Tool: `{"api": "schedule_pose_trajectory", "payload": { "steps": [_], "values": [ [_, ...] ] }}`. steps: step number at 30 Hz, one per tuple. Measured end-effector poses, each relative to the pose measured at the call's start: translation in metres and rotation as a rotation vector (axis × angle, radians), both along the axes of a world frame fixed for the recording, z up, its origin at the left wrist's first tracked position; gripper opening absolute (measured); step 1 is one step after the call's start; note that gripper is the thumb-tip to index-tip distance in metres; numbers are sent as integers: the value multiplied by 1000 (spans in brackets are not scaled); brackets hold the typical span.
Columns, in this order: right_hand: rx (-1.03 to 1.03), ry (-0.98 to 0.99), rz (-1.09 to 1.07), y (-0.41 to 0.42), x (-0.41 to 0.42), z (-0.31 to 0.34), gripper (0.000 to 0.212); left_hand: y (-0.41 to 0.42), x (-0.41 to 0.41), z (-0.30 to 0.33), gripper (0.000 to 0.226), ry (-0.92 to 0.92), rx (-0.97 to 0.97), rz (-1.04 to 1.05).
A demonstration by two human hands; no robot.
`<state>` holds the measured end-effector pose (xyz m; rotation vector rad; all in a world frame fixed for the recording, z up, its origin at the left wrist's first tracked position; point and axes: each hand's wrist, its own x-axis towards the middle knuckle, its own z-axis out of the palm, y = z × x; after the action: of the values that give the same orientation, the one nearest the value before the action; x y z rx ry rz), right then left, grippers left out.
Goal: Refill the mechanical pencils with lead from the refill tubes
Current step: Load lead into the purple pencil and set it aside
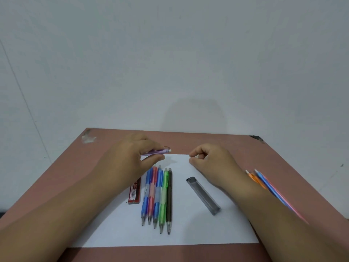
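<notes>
My left hand grips a purple mechanical pencil, held level above the far edge of a white sheet, its end pointing right. My right hand hovers to the right of it with thumb and forefinger pinched together; what they pinch is too small to see. Several mechanical pencils lie side by side on the sheet: blue, red, blue, green and dark. A grey lead refill tube lies slanted to their right. A red lead refill tube lies to their left.
The sheet lies on a reddish-brown table set against a pale wall. More pencils, orange, blue and pink, lie on the table at the right, partly under my right forearm.
</notes>
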<state>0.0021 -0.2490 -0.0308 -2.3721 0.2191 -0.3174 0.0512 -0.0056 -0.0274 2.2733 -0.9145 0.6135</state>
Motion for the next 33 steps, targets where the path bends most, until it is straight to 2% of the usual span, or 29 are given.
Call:
{"api": "schedule_pose_trajectory", "payload": {
  "steps": [11,15,18,20,33],
  "values": [
    [78,54,6,2,-5,4,9,0,0,0,21,35,-16,-29],
    [109,-122,13,7,-12,11,16,1,0,0,22,42,-14,-28],
    [-63,-347,142,17,-19,19,14,1,-1,1,22,25,-13,-44],
    [-125,-418,227,25,-21,19,11,1,-2,2,28,12,-9,-55],
    [-86,-447,294,32,-21,18,5,-3,-5,4,40,-27,-4,-87]
  ]
}}
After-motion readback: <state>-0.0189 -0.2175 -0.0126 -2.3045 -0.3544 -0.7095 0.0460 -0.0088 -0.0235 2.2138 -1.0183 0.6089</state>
